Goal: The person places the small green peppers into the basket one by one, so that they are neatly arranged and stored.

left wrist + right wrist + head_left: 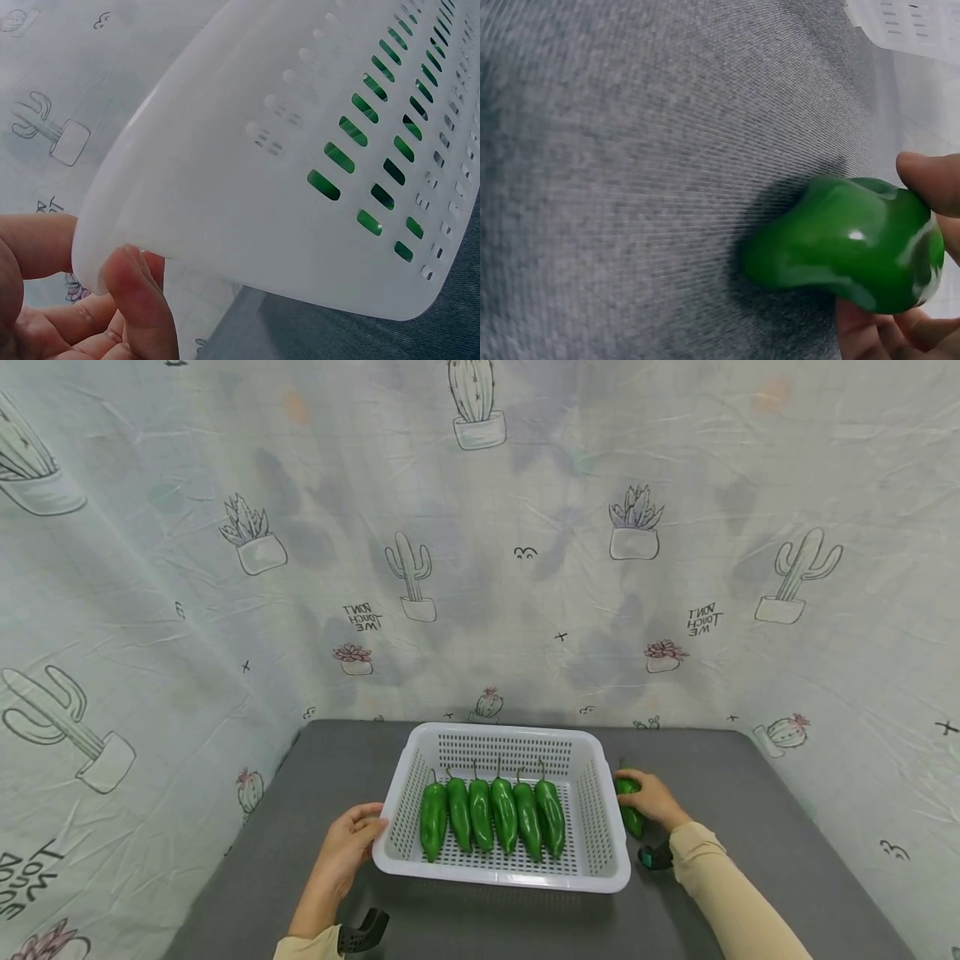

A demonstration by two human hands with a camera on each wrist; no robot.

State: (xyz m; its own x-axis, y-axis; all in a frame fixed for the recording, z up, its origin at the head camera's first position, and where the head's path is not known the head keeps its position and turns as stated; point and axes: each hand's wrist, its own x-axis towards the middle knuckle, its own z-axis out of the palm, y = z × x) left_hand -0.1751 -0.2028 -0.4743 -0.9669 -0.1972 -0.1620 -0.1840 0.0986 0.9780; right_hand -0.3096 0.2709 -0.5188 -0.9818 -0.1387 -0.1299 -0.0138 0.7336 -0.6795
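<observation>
A white plastic basket (501, 883) with slotted walls stands on the grey table, and several green peppers (504, 814) lie side by side in it, stems toward the back. At its left end my left hand (351, 843) pinches the rim; the left wrist view shows the thumb (139, 292) on one face of the rim (94, 225) and fingers on the other. Just right of the basket, my right hand (651, 797) grips another green pepper (855, 244) between thumb and fingers, close over the table cloth.
The dark grey table (337, 760) reaches back to a pale curtain (525, 610) printed with cacti, which also hangs along both sides. A black wrist mount (363, 931) sits at the left wrist, another dark one (655, 857) at the right.
</observation>
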